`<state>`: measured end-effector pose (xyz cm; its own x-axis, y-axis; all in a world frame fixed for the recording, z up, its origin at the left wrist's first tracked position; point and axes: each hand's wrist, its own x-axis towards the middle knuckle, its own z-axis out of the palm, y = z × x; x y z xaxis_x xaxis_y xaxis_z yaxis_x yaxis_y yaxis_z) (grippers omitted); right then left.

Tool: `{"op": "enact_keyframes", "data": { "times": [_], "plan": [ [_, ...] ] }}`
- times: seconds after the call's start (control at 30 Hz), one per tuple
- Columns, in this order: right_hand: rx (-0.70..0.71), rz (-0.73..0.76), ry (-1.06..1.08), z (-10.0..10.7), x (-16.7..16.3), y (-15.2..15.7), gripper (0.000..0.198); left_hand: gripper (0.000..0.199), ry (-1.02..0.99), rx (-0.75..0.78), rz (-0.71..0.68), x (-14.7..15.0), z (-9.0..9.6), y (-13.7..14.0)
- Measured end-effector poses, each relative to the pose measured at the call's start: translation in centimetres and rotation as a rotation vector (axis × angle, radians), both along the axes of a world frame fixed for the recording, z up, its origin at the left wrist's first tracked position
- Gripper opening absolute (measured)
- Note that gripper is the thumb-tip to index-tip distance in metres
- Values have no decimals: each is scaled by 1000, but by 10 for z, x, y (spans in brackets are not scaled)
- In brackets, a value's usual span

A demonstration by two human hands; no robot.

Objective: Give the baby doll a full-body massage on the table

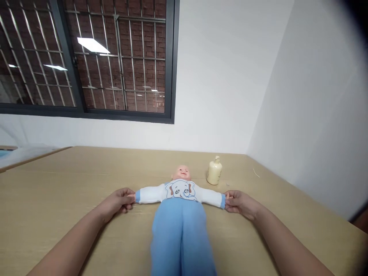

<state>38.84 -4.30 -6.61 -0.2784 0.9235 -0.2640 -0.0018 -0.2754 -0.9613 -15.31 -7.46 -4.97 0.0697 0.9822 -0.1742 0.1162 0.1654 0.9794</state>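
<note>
A baby doll (181,191) lies on its back on the table, head away from me, arms stretched out to both sides. It wears a white top with an elephant face and blue cuffs, and blue trousers (181,234) that run to the bottom edge of the view. My left hand (122,200) is closed on the doll's hand at the left cuff. On the other side, my right hand (240,203) pinches the doll's other hand by the right cuff. The doll's feet are out of view.
A cream pump bottle (214,171) stands upright beyond the doll's arm on the right. The wooden table (86,165) reaches back to a white wall (218,76) with a barred window (120,57). A thin pale strand (256,173) lies at the right.
</note>
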Motion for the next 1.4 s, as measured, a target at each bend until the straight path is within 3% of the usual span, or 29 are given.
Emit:
{"op": "enact_keyframes", "data": {
  "times": [0.23,0.37,0.6,0.83,1.17,1.4],
  "plan": [
    [105,-98,-27,-6,-13,7,38,35,30,48,121,7,-6,7],
    [121,-158,-93,-6,-17,8,38,38,-33,70,123,10,-5,6],
    [78,-83,3,0,-10,3,37,33,-71,-5,69,3,-3,6],
    [39,17,45,4,-2,0,39,43,-89,-34,15,-2,1,3],
    [133,-48,-121,-5,-8,6,42,39,54,36,39,9,5,1],
    [75,-43,15,-1,-9,2,34,35,-20,14,2,5,4,1]
  ]
}}
